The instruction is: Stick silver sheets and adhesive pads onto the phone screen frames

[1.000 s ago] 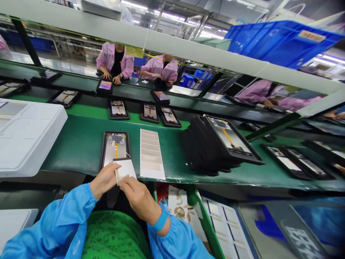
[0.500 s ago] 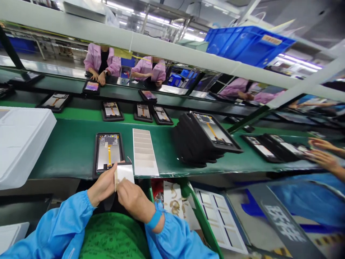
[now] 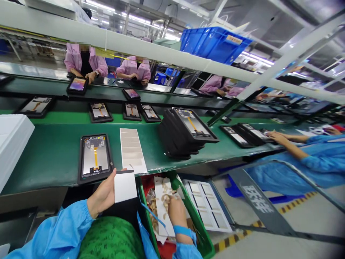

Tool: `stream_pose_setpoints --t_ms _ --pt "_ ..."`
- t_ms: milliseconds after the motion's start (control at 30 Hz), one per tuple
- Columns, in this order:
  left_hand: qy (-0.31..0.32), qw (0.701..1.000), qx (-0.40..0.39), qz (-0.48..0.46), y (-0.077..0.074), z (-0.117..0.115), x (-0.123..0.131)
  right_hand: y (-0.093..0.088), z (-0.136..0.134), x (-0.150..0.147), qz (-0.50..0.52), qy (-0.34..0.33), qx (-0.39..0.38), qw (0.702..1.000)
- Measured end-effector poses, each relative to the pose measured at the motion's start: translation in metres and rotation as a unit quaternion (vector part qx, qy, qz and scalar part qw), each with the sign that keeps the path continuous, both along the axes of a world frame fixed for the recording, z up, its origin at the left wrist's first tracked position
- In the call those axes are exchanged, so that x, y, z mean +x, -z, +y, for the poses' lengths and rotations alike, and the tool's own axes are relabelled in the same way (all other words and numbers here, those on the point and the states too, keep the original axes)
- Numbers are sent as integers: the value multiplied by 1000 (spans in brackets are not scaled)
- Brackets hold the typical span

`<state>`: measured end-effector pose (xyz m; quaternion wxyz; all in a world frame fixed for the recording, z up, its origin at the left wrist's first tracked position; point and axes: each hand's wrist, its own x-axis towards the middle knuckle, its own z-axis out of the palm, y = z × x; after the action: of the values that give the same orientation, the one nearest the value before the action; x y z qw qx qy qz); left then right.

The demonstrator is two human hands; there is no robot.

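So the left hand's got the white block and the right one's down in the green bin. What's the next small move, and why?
Probably lift the right hand out of the bin and bring it to the white block: only the left hand holds that, near the open tablet. Whether the right hand grips anything is unclear.

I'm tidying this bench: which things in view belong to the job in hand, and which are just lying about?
Probably the job:
white battery pack, in the left hand
open tablet nearest that hand
white sheet with beige strips
green bin of scraps, right hand at it

Apparently unrelated:
blue crate overhead
gray lettered panel, right
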<state>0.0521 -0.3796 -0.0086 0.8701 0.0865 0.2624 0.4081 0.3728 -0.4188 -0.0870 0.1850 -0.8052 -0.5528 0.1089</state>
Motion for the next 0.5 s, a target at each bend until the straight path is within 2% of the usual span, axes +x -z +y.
stream_pose_setpoints --t_ms 67,133,200,233,300,400,500 --pt "-19 1000 -2 5 0 0 7 -5 -4 -14 -26 -14 -23 999" --pt "-46 999 -2 11 -3 -3 17 -22 -2 -52 24 -76 35 996" --pt "-79 997 10 23 -7 -7 27 -45 2 -99 139 -200 100 965" --pt "-100 994 22 32 -9 -10 30 -56 5 -121 175 -263 111 942" --pt "-136 987 54 59 -11 -15 28 -72 11 -154 219 -342 111 907" --pt "-175 968 102 145 -10 -20 2 -78 21 -176 270 -358 102 888" --pt "-214 926 113 291 -5 -23 -43 -75 31 -186 362 -342 64 865"
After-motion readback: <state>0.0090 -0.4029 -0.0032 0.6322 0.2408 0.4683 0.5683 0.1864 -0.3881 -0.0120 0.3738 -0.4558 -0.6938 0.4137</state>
